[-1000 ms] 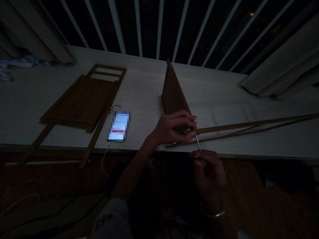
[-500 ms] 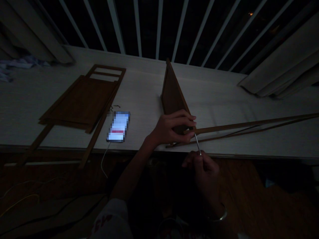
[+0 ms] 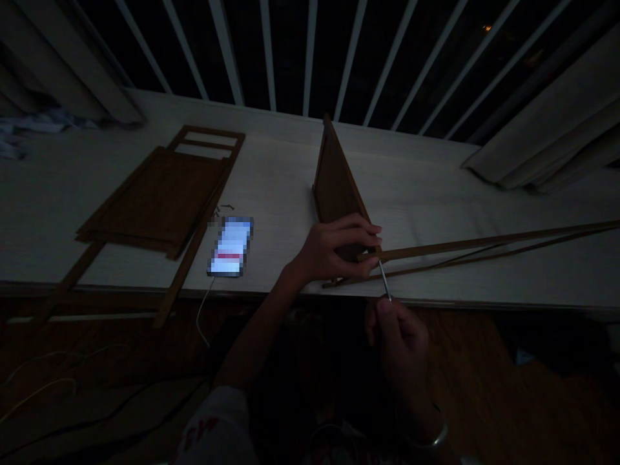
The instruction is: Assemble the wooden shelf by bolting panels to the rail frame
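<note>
My left hand [image 3: 336,248] is closed around the near corner of a brown wooden panel [image 3: 334,174] that stands on edge, where a long wooden bar [image 3: 455,246] meets it. In my right hand [image 3: 400,332], below that joint, is a thin metal tool [image 3: 385,279] whose shaft looks like a screwdriver's or hex key's; its handle is hidden in my fingers. The tool's tip touches the bar's end, close to my left fingertips. What lies under the tip is too dark to make out.
Left on the pale ledge [image 3: 281,168] lies another wooden frame with a panel [image 3: 159,194], its legs overhanging the front edge. A lit phone [image 3: 230,247] with a white cable lies beside it, near several small screws [image 3: 227,207]. White bars [image 3: 310,58] and curtains [image 3: 547,142] stand behind.
My right hand has shifted slightly right and its fingers have curled in more around the tool. My left hand and the wooden pieces stay in place.
</note>
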Demonstrator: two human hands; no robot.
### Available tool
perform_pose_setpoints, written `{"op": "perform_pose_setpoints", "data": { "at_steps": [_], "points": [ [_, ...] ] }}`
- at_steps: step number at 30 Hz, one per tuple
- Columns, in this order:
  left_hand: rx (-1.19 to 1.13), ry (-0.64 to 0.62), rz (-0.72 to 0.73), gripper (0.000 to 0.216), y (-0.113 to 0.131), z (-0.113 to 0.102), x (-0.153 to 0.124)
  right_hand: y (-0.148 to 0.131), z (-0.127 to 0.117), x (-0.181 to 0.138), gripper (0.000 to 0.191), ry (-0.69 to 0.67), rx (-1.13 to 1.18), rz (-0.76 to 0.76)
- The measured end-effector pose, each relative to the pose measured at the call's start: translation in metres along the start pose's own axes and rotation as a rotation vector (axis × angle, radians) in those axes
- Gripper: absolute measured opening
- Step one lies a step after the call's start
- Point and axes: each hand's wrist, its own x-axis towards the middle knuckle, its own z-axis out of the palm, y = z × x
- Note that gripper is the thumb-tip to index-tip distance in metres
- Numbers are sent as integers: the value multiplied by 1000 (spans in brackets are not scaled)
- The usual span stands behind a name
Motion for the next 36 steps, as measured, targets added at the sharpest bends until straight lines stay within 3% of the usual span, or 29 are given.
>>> {"op": "perform_pose_setpoints", "data": {
  "at_steps": [9, 17, 24, 31, 36],
  "points": [
    [17, 3, -4, 20, 2, -1, 1, -3, 9, 3, 39, 33, 272, 144],
    [4, -3, -9, 20, 1, -1, 0, 0, 7, 2, 40, 90, 222, 137],
    [-5, -9, -19, 19, 1, -1, 0, -6, 6, 3, 42, 36, 225, 175],
    [2, -3, -6, 20, 3, -2, 2, -6, 2, 1, 40, 79, 18, 114],
    [2, -6, -18, 20, 3, -2, 1, -5, 2, 3, 40, 73, 17, 80]
  ]
}}
